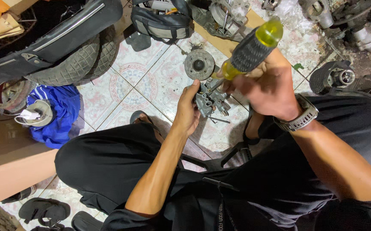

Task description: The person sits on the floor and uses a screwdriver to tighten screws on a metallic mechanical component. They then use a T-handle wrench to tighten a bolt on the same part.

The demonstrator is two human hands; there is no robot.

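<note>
My left hand grips a small grey metal carburettor from its left side, holding it just above the tiled floor. My right hand, with a grey watch on the wrist, is closed around a screwdriver with a black ribbed grip and a yellow cap. The shaft points down-left into the top of the carburettor. A round grey metal disc part lies on the tiles just beyond the carburettor. I am sitting low, my knees in black trousers on either side.
A tyre and a black seat lie at the upper left, a blue cloth beside them. A black bag sits at the top, engine parts at the right. Sandals rest at the lower left, near a wooden board.
</note>
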